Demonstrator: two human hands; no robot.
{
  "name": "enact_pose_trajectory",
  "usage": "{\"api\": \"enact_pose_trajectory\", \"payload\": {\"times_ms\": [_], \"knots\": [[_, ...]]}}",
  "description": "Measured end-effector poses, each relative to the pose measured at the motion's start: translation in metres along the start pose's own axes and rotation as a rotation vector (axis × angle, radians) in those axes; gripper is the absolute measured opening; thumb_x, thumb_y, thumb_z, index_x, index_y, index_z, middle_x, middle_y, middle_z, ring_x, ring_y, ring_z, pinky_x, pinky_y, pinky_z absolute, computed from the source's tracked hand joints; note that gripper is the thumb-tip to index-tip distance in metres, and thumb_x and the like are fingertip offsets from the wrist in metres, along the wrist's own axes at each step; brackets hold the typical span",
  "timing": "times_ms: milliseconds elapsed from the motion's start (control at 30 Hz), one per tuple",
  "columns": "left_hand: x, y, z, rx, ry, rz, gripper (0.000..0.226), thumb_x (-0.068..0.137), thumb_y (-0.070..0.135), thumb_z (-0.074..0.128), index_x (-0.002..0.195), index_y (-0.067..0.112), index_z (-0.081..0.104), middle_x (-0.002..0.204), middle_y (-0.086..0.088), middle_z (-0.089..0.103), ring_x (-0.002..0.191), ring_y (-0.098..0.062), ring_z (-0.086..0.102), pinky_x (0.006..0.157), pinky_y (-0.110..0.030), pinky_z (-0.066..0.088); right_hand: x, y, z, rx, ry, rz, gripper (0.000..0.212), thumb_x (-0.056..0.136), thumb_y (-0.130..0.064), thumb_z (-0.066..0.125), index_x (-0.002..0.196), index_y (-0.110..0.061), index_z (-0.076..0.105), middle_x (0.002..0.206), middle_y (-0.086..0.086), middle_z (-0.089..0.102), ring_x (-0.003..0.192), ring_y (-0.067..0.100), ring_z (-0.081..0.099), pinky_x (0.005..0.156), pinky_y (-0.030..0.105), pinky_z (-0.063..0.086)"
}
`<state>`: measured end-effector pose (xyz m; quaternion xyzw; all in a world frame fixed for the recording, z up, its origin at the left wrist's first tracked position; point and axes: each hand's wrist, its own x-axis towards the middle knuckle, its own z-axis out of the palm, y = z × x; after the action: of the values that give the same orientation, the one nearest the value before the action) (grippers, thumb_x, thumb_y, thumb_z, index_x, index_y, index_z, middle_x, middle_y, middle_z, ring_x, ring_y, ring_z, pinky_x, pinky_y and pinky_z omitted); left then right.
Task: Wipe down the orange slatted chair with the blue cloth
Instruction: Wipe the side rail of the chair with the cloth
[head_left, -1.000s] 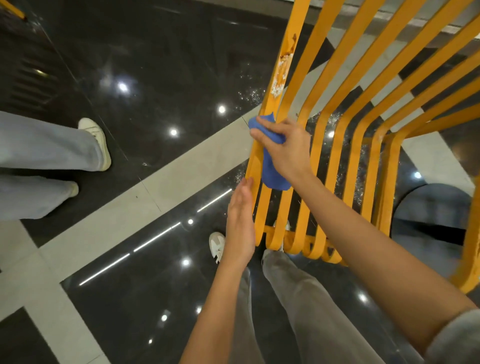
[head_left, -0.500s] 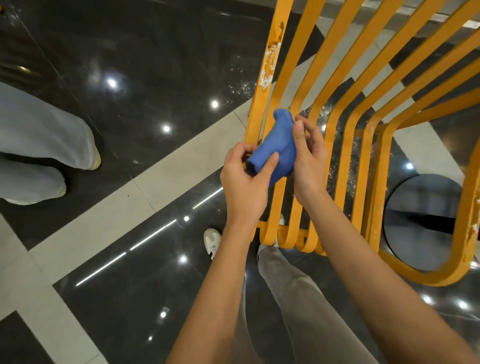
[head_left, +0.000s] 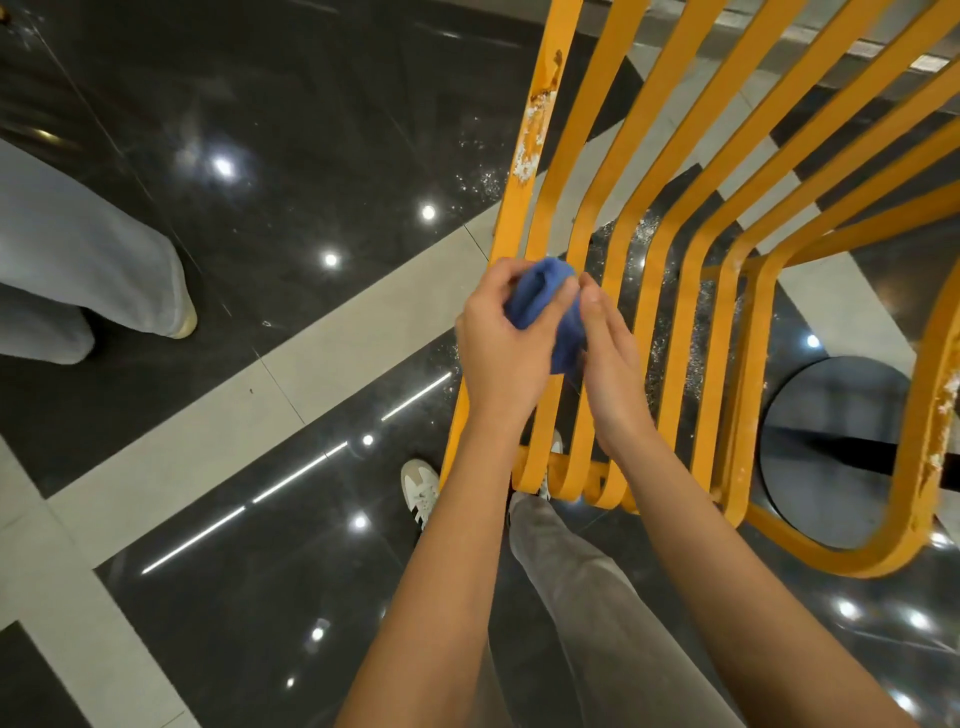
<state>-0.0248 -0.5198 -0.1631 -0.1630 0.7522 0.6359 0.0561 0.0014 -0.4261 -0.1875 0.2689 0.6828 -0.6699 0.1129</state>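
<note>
The left hand (head_left: 501, 345) curls its fingers around the bunched blue cloth (head_left: 545, 306), just in front of the orange slatted chair (head_left: 680, 291). At the cloth's 3 o'clock, the right hand (head_left: 608, 353) presses straight fingers against it.

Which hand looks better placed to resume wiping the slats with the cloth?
Probably the left hand: its fingers curl round most of the bunched blue cloth, right by the orange chair's outer slats. The right hand only touches the cloth's edge with nearly straight fingers.
</note>
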Motion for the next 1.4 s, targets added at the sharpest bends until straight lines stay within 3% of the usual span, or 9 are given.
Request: {"api": "enact_pose_trajectory", "payload": {"times_ms": [100, 200, 333, 533, 767, 933, 1067, 1233, 1400], "knots": [[-0.004, -0.008, -0.013, -0.272, 0.187, -0.079, 0.02, 0.089, 0.015, 0.07, 0.101, 0.001, 0.062, 0.094, -0.014, 0.069, 0.087, -0.021, 0.069, 0.075, -0.029, 0.057, 0.008, -0.007, 0.019, -0.03, -0.034, -0.027, 0.057, 0.1, -0.045, 0.045, 0.152, -0.026, 0.031, 0.156, -0.01, 0.033, 0.133, -0.006, 0.036, 0.093, -0.001, 0.037], [-0.025, -0.023, -0.02, -0.422, 0.295, -0.217, 0.021, 0.093, 0.01, 0.065, 0.106, -0.004, 0.057, 0.1, -0.014, 0.071, 0.091, -0.016, 0.07, 0.078, -0.024, 0.055, 0.011, -0.004, 0.038, -0.071, -0.111, -0.011, 0.071, 0.096, -0.051, 0.052, 0.155, -0.026, 0.022, 0.155, -0.011, 0.035, 0.138, 0.001, 0.033, 0.108, 0.015, 0.032], [-0.051, -0.04, -0.017, -0.429, 0.373, -0.322, 0.026, 0.096, 0.006, 0.059, 0.12, 0.0, 0.053, 0.102, -0.009, 0.073, 0.091, -0.017, 0.073, 0.073, -0.025, 0.057, 0.006, 0.019, 0.063, -0.23, -0.083, -0.035, 0.083, 0.093, -0.038, 0.063, 0.157, -0.022, 0.012, 0.118, 0.006, 0.064, 0.1, 0.01, 0.065, 0.084, 0.019, 0.052], [-0.059, -0.05, -0.018, -0.488, 0.454, -0.388, 0.028, 0.095, 0.004, 0.059, 0.123, 0.005, 0.055, 0.11, -0.017, 0.071, 0.097, -0.021, 0.072, 0.079, -0.033, 0.059, 0.005, 0.038, 0.055, -0.081, 0.037, -0.018, 0.062, 0.086, -0.022, 0.073, 0.141, -0.012, 0.048, 0.127, -0.004, 0.062, 0.109, 0.0, 0.062, 0.089, 0.017, 0.052], [-0.056, -0.038, -0.006, -0.249, 0.221, -0.162, 0.019, 0.099, 0.01, 0.056, 0.117, 0.013, 0.059, 0.107, -0.001, 0.071, 0.099, -0.01, 0.07, 0.082, -0.027, 0.057, 0.008, 0.038, 0.01, 0.09, -0.174, 0.193, 0.071, 0.085, -0.058, 0.05, 0.143, -0.016, 0.046, 0.129, 0.006, 0.062, 0.108, 0.008, 0.065, 0.095, 0.031, 0.053], [-0.058, -0.028, 0.026, -0.015, 0.078, -0.036, 0.024, 0.101, 0.023, 0.054, 0.123, 0.016, 0.06, 0.106, 0.004, 0.07, 0.096, -0.006, 0.068, 0.079, -0.033, 0.06, 0.0, 0.035, -0.01, 0.383, -0.197, 0.331, 0.074, 0.087, -0.07, 0.023, 0.106, -0.011, 0.062, 0.08, 0.002, 0.069, 0.075, 0.014, 0.068, 0.066, 0.021, 0.057], [-0.051, -0.025, 0.026, 0.163, 0.149, -0.011, 0.025, 0.102, 0.029, 0.05, 0.124, 0.021, 0.06, 0.112, 0.005, 0.067, 0.101, -0.007, 0.063, 0.084, -0.032, 0.057, -0.007, 0.031, -0.023, 0.547, -0.229, 0.355, 0.076, 0.085, -0.068, 0.035, 0.123, -0.007, 0.06, 0.106, 0.009, 0.072, 0.098, 0.021, 0.069, 0.08, 0.028, 0.059], [-0.038, -0.034, 0.007, 0.444, 0.28, 0.074, 0.024, 0.099, 0.025, 0.054, 0.121, 0.022, 0.064, 0.121, 0.008, 0.063, 0.115, -0.008, 0.051, 0.095, -0.033, 0.04, -0.005, 0.021, -0.014, 0.3, -0.098, 0.111, 0.042, 0.086, -0.028, 0.066, 0.123, -0.01, 0.061, 0.119, 0.012, 0.069, 0.11, 0.028, 0.067, 0.091, 0.041, 0.056], [-0.055, -0.06, -0.014, 0.341, 0.302, -0.047, 0.038, 0.099, 0.029, 0.049, 0.134, 0.017, 0.057, 0.134, 0.002, 0.059, 0.13, -0.013, 0.049, 0.109, -0.044, 0.038, 0.032, -0.013, 0.001, -0.168, 0.087, -0.471, 0.026, 0.09, -0.007, 0.068, 0.114, 0.0, 0.064, 0.097, -0.003, 0.068, 0.087, 0.002, 0.063, 0.076, 0.015, 0.047]]}}
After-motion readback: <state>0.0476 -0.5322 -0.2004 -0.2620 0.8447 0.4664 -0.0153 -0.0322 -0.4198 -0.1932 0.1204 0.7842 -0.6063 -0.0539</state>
